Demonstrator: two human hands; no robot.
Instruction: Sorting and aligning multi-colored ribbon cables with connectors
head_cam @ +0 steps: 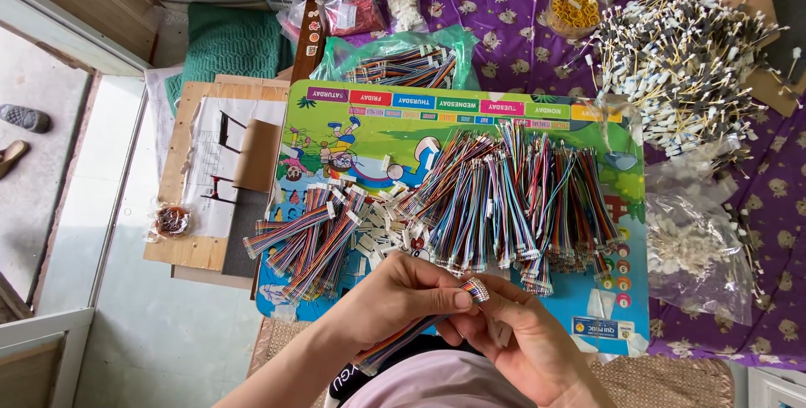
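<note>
From my remote seat: the left hand (395, 299) pinches a multicoloured ribbon cable (420, 324) near its end, while the right hand (520, 345) grips a small white connector (498, 332) just below it. Dozens of bundled cables (504, 198) lie heaped on the colourful cartoon board (470, 122), loose white connectors (378, 227) among them.

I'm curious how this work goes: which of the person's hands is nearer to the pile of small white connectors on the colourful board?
Left. The left hand sits just below the white connectors, pinching a multicoloured ribbon cable; the right hand is lower and further right.
</note>
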